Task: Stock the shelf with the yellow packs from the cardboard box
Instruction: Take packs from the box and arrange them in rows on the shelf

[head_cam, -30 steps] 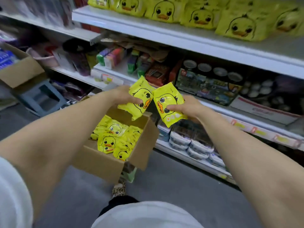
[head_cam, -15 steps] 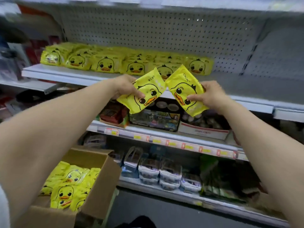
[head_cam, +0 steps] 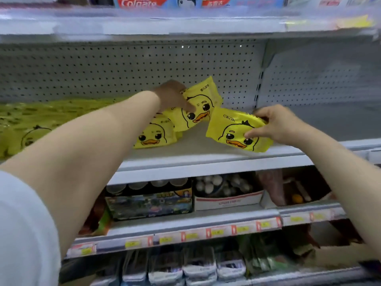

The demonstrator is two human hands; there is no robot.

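My left hand (head_cam: 174, 96) grips a yellow duck-print pack (head_cam: 200, 104), tilted over the white shelf (head_cam: 206, 162) and leaning against another yellow pack (head_cam: 154, 134) that stands there. My right hand (head_cam: 274, 124) pinches a second yellow pack (head_cam: 233, 131) by its right end, low over the shelf's front part. A blurred row of more yellow packs (head_cam: 31, 120) fills the shelf to the left, partly hidden by my left arm. The cardboard box is out of view.
The shelf's right part (head_cam: 329, 124) is bare, backed by grey pegboard (head_cam: 123, 67). A shelf edge (head_cam: 165, 23) runs overhead with toothpaste boxes (head_cam: 142, 2). Below sit a toy box (head_cam: 148, 201), a white tray of round items (head_cam: 226, 193) and price-tagged shelf rails (head_cam: 206, 232).
Both hands rose from the box level and carried the two packs forward onto the shelf. My view tilted up, so the cardboard box dropped out of sight.
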